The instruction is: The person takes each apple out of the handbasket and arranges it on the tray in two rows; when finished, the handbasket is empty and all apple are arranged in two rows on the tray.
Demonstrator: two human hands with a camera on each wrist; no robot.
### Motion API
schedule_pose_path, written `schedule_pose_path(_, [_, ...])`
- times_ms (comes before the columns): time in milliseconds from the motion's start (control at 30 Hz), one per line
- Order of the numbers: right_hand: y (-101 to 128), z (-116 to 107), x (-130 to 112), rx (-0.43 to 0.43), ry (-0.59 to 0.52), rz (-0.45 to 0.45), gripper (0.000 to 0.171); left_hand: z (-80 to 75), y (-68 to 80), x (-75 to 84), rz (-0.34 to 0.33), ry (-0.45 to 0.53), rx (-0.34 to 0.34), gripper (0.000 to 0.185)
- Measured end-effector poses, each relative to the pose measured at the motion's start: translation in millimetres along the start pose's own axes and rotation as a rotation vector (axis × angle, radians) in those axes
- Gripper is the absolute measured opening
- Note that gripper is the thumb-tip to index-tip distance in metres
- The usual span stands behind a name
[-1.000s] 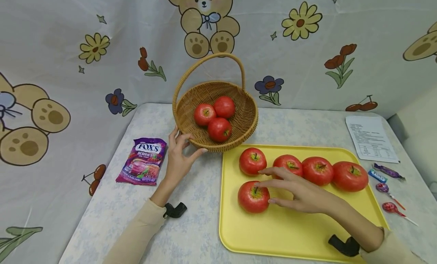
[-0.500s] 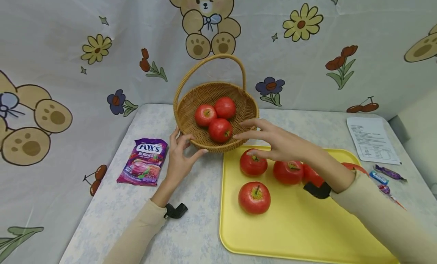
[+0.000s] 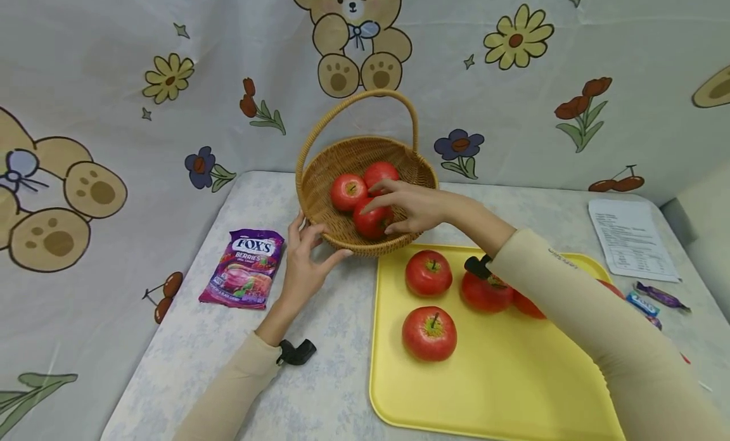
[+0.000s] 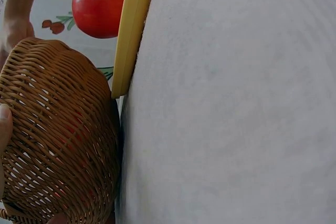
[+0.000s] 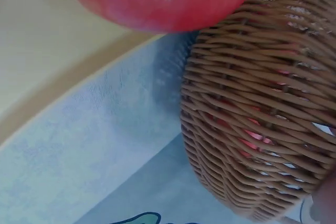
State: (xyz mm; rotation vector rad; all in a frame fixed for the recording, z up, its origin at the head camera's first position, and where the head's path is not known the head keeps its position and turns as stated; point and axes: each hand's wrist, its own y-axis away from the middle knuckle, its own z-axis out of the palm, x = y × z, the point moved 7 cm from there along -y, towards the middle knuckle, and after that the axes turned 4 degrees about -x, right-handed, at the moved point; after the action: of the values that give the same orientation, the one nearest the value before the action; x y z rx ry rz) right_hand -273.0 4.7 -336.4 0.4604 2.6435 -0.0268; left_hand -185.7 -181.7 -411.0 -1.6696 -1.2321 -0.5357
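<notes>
A brown wicker basket (image 3: 419,175) with a tall handle leans toward me at the table's back, with three red apples inside. My left hand (image 3: 302,263) grips its lower left rim, thumb below; the left wrist view shows the basket's woven side (image 4: 63,129) close up. Inside the basket, my right hand (image 3: 419,206) hovers over the front apple (image 3: 367,224) with fingers spread around it; whether they touch it is unclear. The left apple (image 3: 345,194) shows almost whole, the back apple (image 3: 381,171) partly behind my fingers.
On a yellow tray (image 3: 433,396) sit more apples, including a front one (image 3: 429,333) and one near the basket (image 3: 429,273); my right forearm covers some. A purple candy bag (image 3: 242,270) lies left; a paper sheet (image 3: 630,238) and wrapped candies (image 3: 661,296) lie right.
My right hand has moved from above the tray's front left apple up and left into the basket. The left hand keeps its hold on the rim, and the apples have stayed put.
</notes>
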Motion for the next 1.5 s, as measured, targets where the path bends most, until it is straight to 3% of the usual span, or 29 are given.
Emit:
schedule_pose_path(233, [-15.6,14.1,14.1,-0.165,-0.010,0.049,0.042,1.7,-0.1,0.5,0.008,-0.001,-0.002,0.050])
schedule_pose_path(433, [-24.7,24.5,24.0,-0.263,0.020,0.129,0.053,1.0,-0.2,0.7,-0.001,-0.007,-0.007,0.051])
schedule_pose_path(867, [-32.2,27.2,27.6,-0.238,0.048,0.140,0.059,1.9,-0.9,-0.7,-0.024,-0.007,-0.007,0.051])
schedule_pose_path(1100, [-34.2,28.3,28.7,-0.226,0.126,0.152,0.073,1.6,-0.6,-1.4,-0.025,-0.005,-0.010,0.051])
schedule_pose_path(1500, [-40.3,29.7,24.8,-0.149,0.195,0.064,0.062,1.2,-1.2,-0.3,-0.018,-0.012,-0.008,0.051])
